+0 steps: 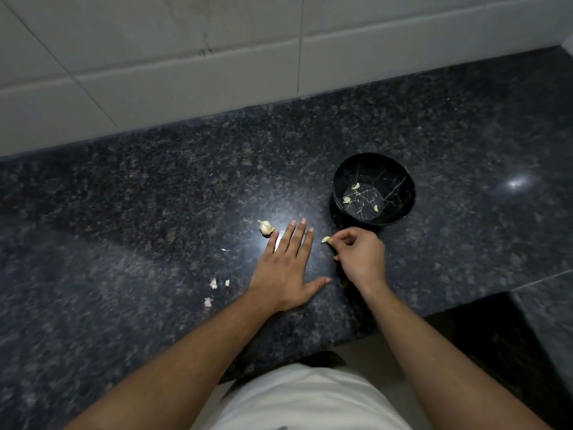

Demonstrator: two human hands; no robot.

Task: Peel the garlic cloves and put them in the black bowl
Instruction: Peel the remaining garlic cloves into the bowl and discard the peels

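a dark speckled stone worktop (155, 187), polished enough to throw back two glares of light, fills most of the view and meets a wall of large pale tiles (186, 57) at the back. both bare forearms reach in from the bottom edge over a white garment (304, 398). the left hand (285, 265) lies palm down and flat on the stone, fingers straight and slightly spread, thumb splayed out to the right, holding nothing. the right hand (359, 256) is just beside it, knuckles up, fingers curled in, pinching a small pale peeled garlic clove (325, 239) at its fingertips, just in front of the bowl and apart from it. the black bowl (400, 169) stands upright to the right of centre, round, glossy, with thin gold veins like marble across its inside; three peeled cloves (346, 199) lie apart on its bottom. a knobbly, papery unpeeled garlic piece (265, 227) sits on the stone just beyond the left hand's little finger, touching or nearly so. a few white scraps of skin (213, 283) lie scattered left of the left wrist, thin and ragged.
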